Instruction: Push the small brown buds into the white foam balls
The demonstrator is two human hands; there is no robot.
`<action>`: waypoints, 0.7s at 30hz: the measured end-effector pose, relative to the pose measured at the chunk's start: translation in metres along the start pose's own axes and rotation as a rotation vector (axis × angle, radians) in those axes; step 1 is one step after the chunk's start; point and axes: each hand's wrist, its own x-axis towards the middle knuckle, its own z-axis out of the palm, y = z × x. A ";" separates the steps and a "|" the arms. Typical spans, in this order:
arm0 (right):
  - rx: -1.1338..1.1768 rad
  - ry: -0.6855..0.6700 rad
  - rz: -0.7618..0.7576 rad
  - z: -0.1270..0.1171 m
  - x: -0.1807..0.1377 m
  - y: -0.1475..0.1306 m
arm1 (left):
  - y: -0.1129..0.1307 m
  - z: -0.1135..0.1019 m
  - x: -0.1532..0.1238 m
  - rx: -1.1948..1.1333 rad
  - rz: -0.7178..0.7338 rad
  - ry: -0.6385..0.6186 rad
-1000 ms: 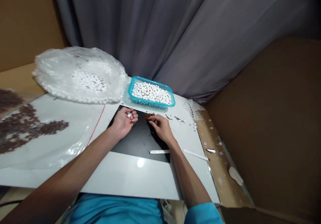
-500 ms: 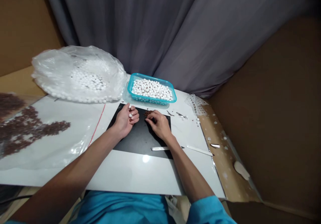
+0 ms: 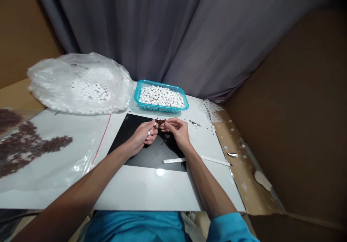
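Note:
Over the black mat (image 3: pixel 146 158), my left hand (image 3: pixel 142 137) is curled closed around a few small white balls (image 3: pixel 150 132). Its thumb and forefinger come together at the top, beside the fingertips of my right hand (image 3: pixel 179 130). My right hand is in a pinch; whatever it grips is too small to make out. Just behind the fingertips of both hands lies a little heap of brown bits (image 3: pixel 161 122) at the mat's far edge. Beyond it stands a turquoise plastic basket (image 3: pixel 173 108) filled with similar white balls (image 3: pixel 161 96).
A large clear bag of white balls (image 3: pixel 90 90) sits at the back left. In front of it lies a flat zip bag (image 3: pixel 84 151) with brown clusters (image 3: pixel 35 144). White strips (image 3: pixel 215 160), small dark pieces (image 3: pixel 193 122) and a lacy white scrap (image 3: pixel 210 110) lie to the right.
My left hand has moved right and turned over, so its fingertips meet near my right hand's. My right hand has shifted slightly right, still pinching. The view has tilted a little.

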 end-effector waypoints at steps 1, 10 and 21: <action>-0.001 -0.034 0.008 0.000 -0.001 -0.001 | -0.001 0.002 -0.001 0.029 -0.010 -0.001; 0.001 -0.112 -0.010 -0.002 -0.004 -0.009 | -0.001 0.000 -0.001 0.017 -0.107 -0.025; -0.002 -0.233 -0.039 -0.009 -0.004 -0.013 | -0.003 0.005 -0.003 0.207 -0.072 -0.006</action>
